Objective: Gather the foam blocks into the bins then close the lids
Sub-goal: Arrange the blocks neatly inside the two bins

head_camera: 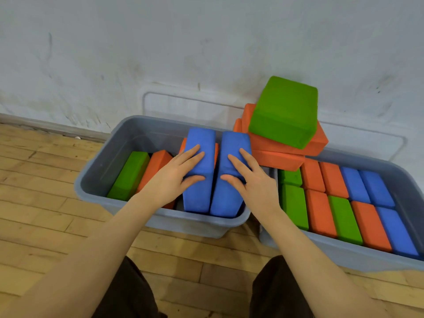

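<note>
No text, label, brand, number or sign is readable anywhere in the view, on any surface.

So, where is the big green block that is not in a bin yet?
In the head view it sits upper right of centre, on top of the orange blocks stacked at the wall, behind the gap between the two bins: the green block.
</note>
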Motion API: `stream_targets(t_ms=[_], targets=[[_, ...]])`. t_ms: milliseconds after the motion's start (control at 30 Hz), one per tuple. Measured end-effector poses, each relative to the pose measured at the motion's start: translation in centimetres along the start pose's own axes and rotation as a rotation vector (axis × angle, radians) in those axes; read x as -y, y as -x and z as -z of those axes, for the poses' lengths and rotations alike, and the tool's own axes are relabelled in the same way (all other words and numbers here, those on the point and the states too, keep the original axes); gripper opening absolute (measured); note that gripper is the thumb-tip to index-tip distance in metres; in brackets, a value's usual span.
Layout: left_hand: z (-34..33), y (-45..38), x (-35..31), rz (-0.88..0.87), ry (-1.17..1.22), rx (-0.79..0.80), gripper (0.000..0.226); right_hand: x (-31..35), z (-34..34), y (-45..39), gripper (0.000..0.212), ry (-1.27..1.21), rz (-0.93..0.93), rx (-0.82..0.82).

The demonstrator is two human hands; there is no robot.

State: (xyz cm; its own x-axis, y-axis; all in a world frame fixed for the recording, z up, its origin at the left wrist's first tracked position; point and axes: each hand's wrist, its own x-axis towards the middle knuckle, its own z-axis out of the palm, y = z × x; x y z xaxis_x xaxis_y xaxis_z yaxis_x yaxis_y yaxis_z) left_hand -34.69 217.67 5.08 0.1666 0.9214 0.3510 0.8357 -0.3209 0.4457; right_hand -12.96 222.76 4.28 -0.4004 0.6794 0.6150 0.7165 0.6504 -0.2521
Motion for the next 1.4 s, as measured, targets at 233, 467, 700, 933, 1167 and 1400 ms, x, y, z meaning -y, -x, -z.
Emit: stream_targets(t_ms=[233,467,700,933,1167,1400], targets=[[-4.8,1.2,1.6,0.016,-0.023,0.193,0.064,-1.6,-3.0,3.3,0.057,-0.067,-0.044,0.134],[-7.8,3.5,3.5,-0.020,-0.066,0.253,0.072,-1.2,-4.7,6.0,0.051,-0.002,-0.004,0.141],[-6.7,2.8,4.0,-0.050,-0.069,0.090,0.070,-1.3,-4.6,5.3,0.047,0.019,0.031,0.113],[-8.0,2.9,4.5,-0.079,-0.090,0.138,0.061,-1.9,-5.4,5.8,0.051,-0.089,-0.104,0.234],[-8.2,-0.1,3.9,0.174,-0.195,0.023,0.059,-1.1,-5.1,3.5,0.051,0.170,-0.190,0.207],[-10.7,-5.0,4.5,0.367,-0.265,0.121,0.052,-2.4,-8.1,-1.3,0.053,0.094,-0.372,0.353]])
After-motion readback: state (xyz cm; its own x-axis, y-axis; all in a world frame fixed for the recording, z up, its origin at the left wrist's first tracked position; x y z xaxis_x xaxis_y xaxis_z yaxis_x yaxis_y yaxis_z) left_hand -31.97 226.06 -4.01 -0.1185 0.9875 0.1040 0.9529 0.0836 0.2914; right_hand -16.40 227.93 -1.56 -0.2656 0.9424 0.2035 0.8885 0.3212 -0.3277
